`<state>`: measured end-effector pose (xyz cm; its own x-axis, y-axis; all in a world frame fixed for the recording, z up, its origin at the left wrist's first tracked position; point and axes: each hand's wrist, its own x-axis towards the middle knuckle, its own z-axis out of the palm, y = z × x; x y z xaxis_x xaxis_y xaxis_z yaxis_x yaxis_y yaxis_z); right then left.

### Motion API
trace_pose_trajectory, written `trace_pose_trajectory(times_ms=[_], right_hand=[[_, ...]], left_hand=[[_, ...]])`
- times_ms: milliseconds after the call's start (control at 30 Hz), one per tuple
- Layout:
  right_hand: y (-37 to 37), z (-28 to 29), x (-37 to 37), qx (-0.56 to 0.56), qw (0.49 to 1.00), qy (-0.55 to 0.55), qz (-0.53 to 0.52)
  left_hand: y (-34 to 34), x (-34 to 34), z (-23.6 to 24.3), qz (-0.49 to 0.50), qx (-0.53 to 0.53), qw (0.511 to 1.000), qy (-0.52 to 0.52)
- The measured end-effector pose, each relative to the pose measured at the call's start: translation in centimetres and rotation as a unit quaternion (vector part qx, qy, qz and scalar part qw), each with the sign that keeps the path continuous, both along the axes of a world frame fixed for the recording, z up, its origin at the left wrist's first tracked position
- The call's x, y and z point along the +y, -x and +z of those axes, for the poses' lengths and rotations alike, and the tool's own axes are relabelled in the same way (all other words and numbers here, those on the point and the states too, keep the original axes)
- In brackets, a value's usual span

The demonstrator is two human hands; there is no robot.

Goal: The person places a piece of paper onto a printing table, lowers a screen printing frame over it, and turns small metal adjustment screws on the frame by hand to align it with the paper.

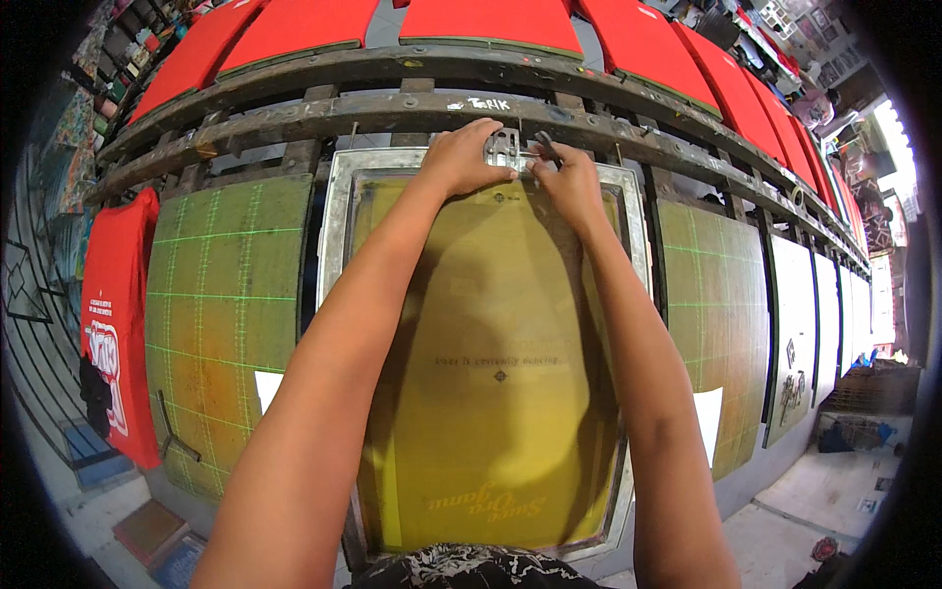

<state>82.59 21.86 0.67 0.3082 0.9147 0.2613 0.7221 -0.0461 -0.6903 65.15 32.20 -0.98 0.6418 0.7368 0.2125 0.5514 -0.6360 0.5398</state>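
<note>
A screen printing frame (335, 211) with yellow mesh lies in front of me, its metal border running around it. At its far edge sits a slotted metal bracket (503, 147). My left hand (463, 162) is closed around the bracket's left side, with the thumb along the frame's edge. On the other side my right hand (569, 182) pinches a small dark tool (547, 145) beside the bracket. The tool looks slim, and the fingers hide most of it, so its kind does not show. Both forearms reach across the mesh and shade it.
Green pallets with grid lines (231, 324) (713, 294) flank the frame. Dark rails (363, 106) run behind it. Red shirts on boards (491, 25) line the far side; another red shirt (120, 314) hangs at left. White boards (791, 314) stand at right.
</note>
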Motion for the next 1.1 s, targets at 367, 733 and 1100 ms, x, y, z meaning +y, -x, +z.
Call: trace_pose_trajectory(times_ms=[367,733,1100], right_hand=[[0.0,0.4,3.1,-0.165,0.981,0.047,0.092],[1.2,-0.9,1.8,-0.083,0.996,-0.029,0.030],[3.7,0.5,2.1,-0.097,0.988,0.087,-0.079]], left_hand=[[0.1,0.2,-0.4,0.005,-0.018,1.000,-0.010],[0.1,0.1,-0.3,-0.006,-0.030,1.000,0.003],[0.7,0.4,-0.6,0.001,-0.018,1.000,-0.002]])
